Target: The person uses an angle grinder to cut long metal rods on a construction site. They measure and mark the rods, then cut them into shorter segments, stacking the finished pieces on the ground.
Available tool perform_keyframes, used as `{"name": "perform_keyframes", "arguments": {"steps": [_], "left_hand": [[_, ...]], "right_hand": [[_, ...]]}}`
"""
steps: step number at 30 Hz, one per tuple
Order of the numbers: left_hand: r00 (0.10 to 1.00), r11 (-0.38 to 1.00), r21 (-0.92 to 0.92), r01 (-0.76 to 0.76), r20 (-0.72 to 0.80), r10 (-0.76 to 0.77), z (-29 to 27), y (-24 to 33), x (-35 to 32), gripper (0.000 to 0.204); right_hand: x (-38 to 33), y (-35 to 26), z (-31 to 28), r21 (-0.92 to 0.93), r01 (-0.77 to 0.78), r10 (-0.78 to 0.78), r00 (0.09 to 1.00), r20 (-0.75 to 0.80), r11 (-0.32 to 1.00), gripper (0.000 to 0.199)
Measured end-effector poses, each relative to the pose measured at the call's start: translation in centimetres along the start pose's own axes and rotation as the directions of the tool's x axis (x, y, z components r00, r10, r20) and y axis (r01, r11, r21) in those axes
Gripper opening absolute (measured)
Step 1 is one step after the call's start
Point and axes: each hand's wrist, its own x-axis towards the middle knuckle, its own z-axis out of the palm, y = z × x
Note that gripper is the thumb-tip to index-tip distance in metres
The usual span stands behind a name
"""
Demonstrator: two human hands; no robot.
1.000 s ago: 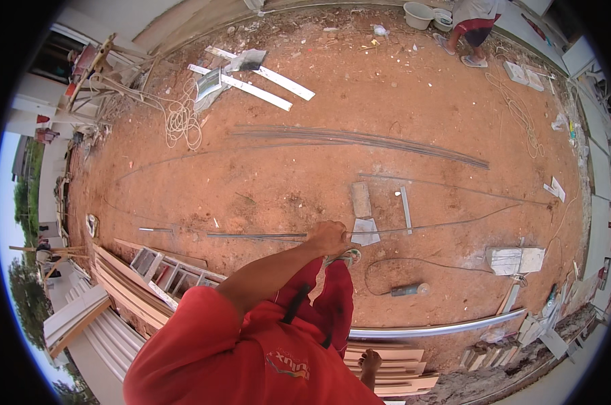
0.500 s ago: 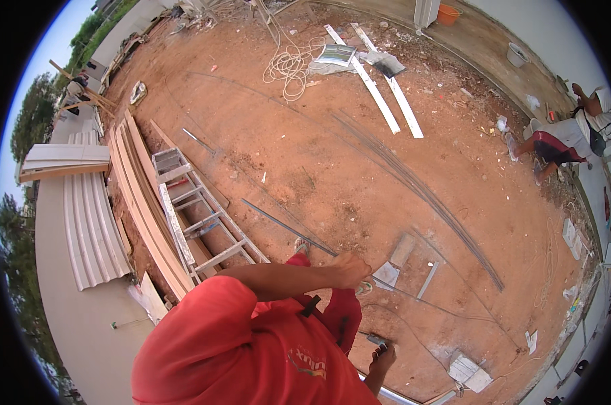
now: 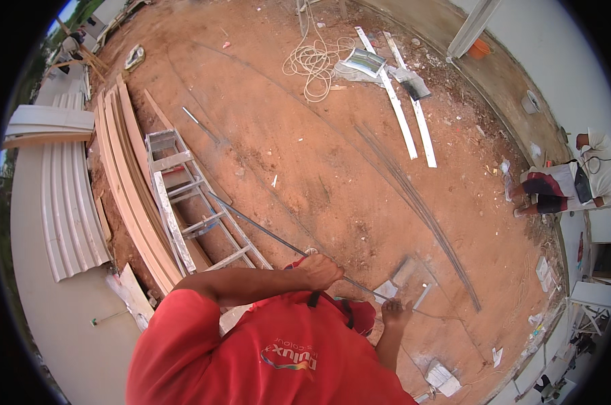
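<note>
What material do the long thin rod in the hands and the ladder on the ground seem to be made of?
The rod: probably steel, since it is thin, straight and dull grey.
The ladder: likely aluminium, since it looks pale silver and matte, with flat rungs.

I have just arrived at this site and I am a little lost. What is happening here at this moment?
A person in a red shirt stands on bare red earth and grips a long thin steel rod with the left hand. The right hand is lower, near the same rod. A metal ladder lies flat beside stacked boards. More long rods lie on the ground, and another person crouches by the wall.
</note>
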Motion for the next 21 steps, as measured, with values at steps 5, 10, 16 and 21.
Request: {"name": "perform_keyframes", "arguments": {"steps": [5,10,16,21], "left_hand": [[0.996,0.999,-0.033,0.033,-0.086,-0.035,-4.6,-6.7,-1.2,0.019],[0.986,0.998,-0.056,0.018,-0.166,-0.027,-7.4,-13.3,-0.2,0.018],[0.985,1.000,0.010,-0.007,-0.172,0.009,-13.8,-23.2,4.3,0.017],[0.997,0.994,0.104,-0.027,-0.070,0.035,-21.0,-34.1,9.7,0.017]], "right_hand": [[0.2,3.0,8.2,-0.090,0.099,-0.098,0.995,0.019,0.991,0.043],[2.5,4.4,15.7,-0.181,0.192,-0.181,0.980,0.079,0.964,0.042],[4.4,6.6,25.9,-0.247,0.204,-0.187,0.978,0.088,0.947,0.034],[8.6,12.2,36.8,-0.135,0.192,-0.184,0.981,0.068,0.972,0.031]]}}
